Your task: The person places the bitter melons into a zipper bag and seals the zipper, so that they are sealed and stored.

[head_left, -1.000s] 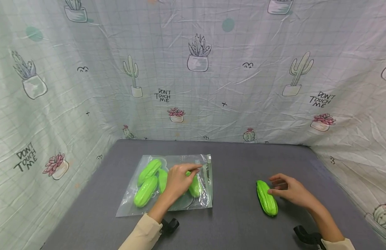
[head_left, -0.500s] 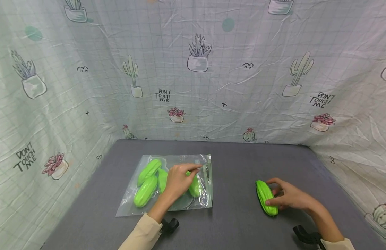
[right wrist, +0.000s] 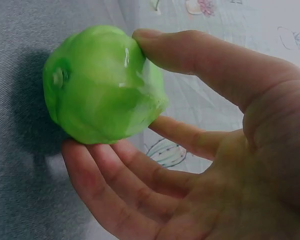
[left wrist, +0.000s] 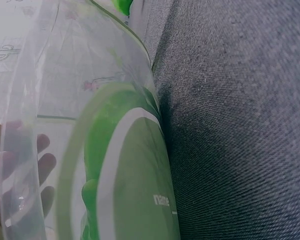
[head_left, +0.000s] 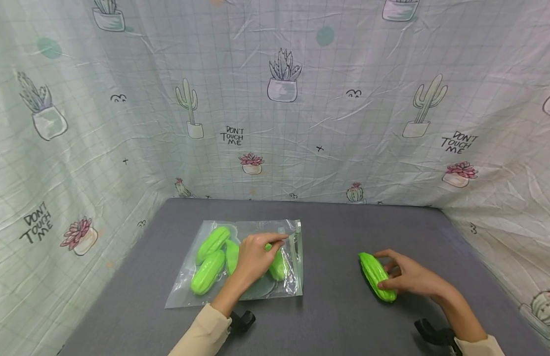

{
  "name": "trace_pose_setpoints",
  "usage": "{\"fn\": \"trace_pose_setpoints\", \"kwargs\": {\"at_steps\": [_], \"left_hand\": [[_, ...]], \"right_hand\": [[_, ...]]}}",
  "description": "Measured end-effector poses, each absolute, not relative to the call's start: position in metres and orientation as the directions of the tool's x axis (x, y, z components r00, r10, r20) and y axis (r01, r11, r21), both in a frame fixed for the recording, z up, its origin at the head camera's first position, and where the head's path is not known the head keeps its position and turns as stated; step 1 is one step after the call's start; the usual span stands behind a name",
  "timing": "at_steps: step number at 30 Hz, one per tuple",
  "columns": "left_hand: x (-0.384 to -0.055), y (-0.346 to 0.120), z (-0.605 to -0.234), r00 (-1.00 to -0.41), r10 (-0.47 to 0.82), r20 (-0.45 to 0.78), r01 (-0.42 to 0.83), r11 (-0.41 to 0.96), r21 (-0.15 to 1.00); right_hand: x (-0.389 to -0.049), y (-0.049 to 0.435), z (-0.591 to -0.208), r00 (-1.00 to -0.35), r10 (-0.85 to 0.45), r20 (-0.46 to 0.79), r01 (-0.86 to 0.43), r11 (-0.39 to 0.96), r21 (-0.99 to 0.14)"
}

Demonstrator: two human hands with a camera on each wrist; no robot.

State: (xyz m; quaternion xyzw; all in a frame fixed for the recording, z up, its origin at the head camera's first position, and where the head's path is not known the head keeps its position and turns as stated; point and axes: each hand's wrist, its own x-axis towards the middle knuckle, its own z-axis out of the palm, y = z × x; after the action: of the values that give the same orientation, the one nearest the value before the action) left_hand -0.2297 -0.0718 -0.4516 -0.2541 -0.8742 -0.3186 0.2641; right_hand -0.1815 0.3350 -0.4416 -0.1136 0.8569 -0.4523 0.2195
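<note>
So the right hand (head_left: pixel 408 274) has a green cucumber (head_left: pixel 373 274) gripped between thumb and fingers, over the right part of the gray tabletop (head_left: pixel 328 247). Can't tell if it's touching down. Meanwhile the left hand (head_left: pixel 255 252) is pinching the clear bag (head_left: pixel 295 282) near its zip end, with more cucumbers (head_left: pixel 208 272) lying inside.

From my station I see clear bag (head_left: pixel 257 227) as thin, glossy plastic; ribbed green vegetable (right wrist: pixel 100 85) smooth and shiny, plastic-looking; grey tabletop covering (left wrist: pixel 240 125) matt, coarse woven cloth; patterned curtain (head_left: pixel 319 113) thin, creased, faintly glossy; beige sleeve (head_left: pixel 203 331) matt cloth; black wrist mount (head_left: pixel 243 321) plastic-looking.
</note>
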Motion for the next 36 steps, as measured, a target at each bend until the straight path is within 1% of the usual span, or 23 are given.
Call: {"fn": "trace_pose_setpoints", "kwargs": {"at_steps": [8, 18, 24, 30, 36], "left_hand": [[-0.230, -0.071, -0.452, -0.732, 0.279, 0.622, 0.614, 0.666, 0.424], [-0.229, -0.071, -0.453, -0.731, 0.272, 0.625, 0.611, 0.670, 0.423], [-0.230, -0.071, -0.454, -0.732, 0.272, 0.625, 0.608, 0.674, 0.419], [-0.230, -0.071, -0.454, -0.732, 0.270, 0.626, 0.609, 0.672, 0.422], [-0.230, -0.071, -0.453, -0.731, 0.268, 0.627, 0.611, 0.667, 0.427]], "right_hand": [[-0.184, 0.325, -0.434, -0.893, -0.391, -0.224, -0.069, 0.610, -0.789], [-0.186, 0.308, -0.425, -0.898, -0.388, -0.208, -0.106, 0.648, -0.754], [-0.188, 0.302, -0.421, -0.892, -0.408, -0.195, -0.109, 0.613, -0.783], [-0.191, 0.296, -0.422, -0.895, -0.418, -0.158, -0.170, 0.645, -0.745], [-0.194, 0.289, -0.422, -0.880, -0.456, -0.132, -0.204, 0.615, -0.762]]}}
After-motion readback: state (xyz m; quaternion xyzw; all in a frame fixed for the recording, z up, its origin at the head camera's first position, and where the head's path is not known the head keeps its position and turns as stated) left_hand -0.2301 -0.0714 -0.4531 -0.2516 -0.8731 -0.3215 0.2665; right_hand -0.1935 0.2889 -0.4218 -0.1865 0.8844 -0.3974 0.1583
